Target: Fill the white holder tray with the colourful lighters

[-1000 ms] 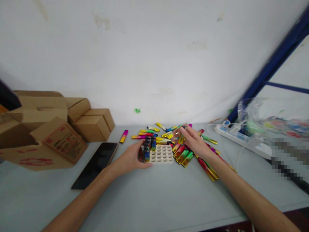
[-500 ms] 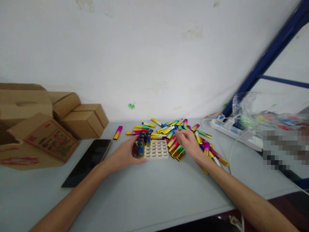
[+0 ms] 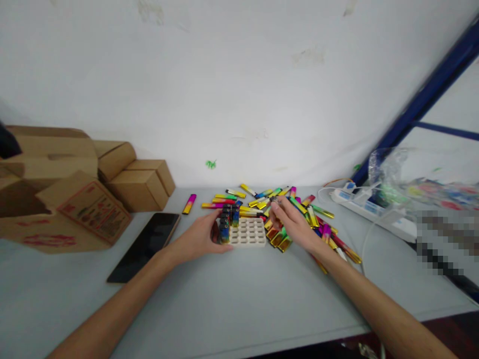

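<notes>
My left hand (image 3: 204, 233) is curled round the left end of a white tray (image 3: 249, 243) with rows of slots. Several lighters (image 3: 225, 232) with black tops and blue-and-gold bodies stand upright in its left slots, against my fingers. Just right of the tray, my right hand (image 3: 294, 223) is closed in a pinch. A lighter (image 3: 274, 199) appears to be in it, with a dark metallic end at the fingertips and the rest mostly hidden. Around and under this hand lies a loose pile of shiny lighters (image 3: 314, 218) in yellow, magenta, green and red.
A dark tablet (image 3: 144, 248) lies left of my left forearm. Behind it stand an open cardboard box (image 3: 67, 219) and smaller cartons (image 3: 140, 187). To the right are a white power strip (image 3: 374, 214) with cables and a clear plastic bag (image 3: 387, 169). A wall closes the back.
The view has turned slightly left. My right hand has shifted a little toward the tray, its fingers now nearer the tray's right edge. The left hand keeps its place on the tray.
</notes>
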### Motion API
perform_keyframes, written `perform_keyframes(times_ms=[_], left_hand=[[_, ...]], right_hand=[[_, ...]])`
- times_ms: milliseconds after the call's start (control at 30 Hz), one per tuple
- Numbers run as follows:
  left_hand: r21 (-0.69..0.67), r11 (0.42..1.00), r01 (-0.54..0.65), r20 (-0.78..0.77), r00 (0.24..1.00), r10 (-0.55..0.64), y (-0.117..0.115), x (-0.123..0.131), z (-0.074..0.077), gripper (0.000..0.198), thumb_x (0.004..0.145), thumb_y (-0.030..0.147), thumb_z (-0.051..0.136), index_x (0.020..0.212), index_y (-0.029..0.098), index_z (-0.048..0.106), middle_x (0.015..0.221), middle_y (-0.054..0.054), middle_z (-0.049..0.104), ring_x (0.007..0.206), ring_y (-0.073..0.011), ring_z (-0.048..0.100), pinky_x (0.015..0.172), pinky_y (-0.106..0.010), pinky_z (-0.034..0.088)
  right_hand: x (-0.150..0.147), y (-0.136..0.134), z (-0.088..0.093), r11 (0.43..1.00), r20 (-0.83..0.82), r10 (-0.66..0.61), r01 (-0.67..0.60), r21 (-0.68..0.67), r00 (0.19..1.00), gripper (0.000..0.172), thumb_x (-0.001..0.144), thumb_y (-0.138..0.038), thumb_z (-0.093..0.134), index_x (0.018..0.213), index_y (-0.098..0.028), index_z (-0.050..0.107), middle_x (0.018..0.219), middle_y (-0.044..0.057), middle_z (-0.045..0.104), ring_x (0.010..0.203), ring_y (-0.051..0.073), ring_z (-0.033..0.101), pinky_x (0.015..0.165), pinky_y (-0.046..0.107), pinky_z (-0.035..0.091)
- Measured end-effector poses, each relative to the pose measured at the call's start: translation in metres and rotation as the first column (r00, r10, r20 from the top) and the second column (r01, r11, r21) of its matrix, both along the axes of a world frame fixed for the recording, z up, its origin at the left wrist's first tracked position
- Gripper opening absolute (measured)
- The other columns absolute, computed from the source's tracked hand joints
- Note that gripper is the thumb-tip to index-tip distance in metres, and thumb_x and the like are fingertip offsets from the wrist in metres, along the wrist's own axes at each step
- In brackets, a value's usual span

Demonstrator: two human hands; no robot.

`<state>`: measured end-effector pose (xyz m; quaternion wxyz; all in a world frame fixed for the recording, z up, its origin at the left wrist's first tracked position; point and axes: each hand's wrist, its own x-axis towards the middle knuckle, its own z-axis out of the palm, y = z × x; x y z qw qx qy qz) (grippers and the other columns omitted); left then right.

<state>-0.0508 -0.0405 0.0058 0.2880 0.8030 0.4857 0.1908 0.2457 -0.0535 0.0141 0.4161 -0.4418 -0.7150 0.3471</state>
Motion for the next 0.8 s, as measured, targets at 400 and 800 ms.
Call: perform_keyframes(times_ms=[400, 800], left_hand=[[0.001, 1.0, 0.024, 0.044, 0.999, -0.024, -0.001, 0.0, -0.003, 0.083, 0.069, 0.055, 0.089, 0.133, 0.012, 0.058, 0.093, -0.006, 0.074, 0.073, -0.0221, 0.065, 0.064, -0.031, 0.05], [0.037, 0.998, 0.044, 0.071, 0.996, -0.047, 0.0, -0.001, -0.005, 0.074, 0.069, 0.049, 0.091, 0.127, 0.016, 0.06, 0.092, -0.003, 0.072, 0.073, -0.0219, 0.066, 0.066, -0.031, 0.051]], right_hand=[[-0.033, 0.0, 0.018, 0.977, 0.111, 0.111, -0.129, 0.171, 0.988, 0.031, 0.102, -0.05, 0.066, 0.102, -0.02, 0.072, 0.094, 0.006, 0.074, 0.086, 0.02, 0.07, 0.077, 0.031, 0.059], [-0.056, 0.005, 0.008, 0.942, 0.165, 0.08, -0.129, 0.309, 0.983, 0.016, 0.096, -0.032, 0.076, 0.108, -0.022, 0.072, 0.1, 0.008, 0.08, 0.08, 0.021, 0.078, 0.078, 0.035, 0.067]])
